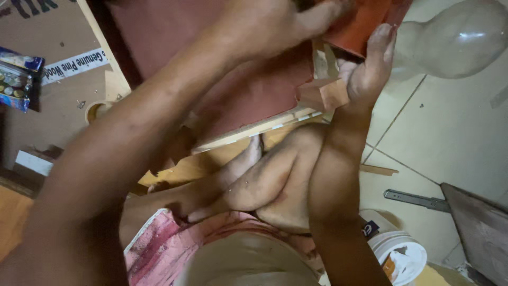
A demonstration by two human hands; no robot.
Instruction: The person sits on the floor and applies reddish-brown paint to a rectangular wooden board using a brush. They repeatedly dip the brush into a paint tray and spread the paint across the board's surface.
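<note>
- Reddish-brown board (pixel 254 90): lies tilted under both hands, its pale wooden edge toward the person's knees.
- Left hand (pixel 275 24): blurred, pressed on the board's top; grip cannot be determined.
- Right hand (pixel 370 66): open, palm against the board's right corner.
- White bucket (pixel 405 254): below the right forearm, on the tiled floor (pixel 455 122).

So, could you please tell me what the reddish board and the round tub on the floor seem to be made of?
The reddish board looks like wood with a matt red-brown facing; its pale edge shows layers. The white tub looks like smooth plastic, slightly glossy.
</note>
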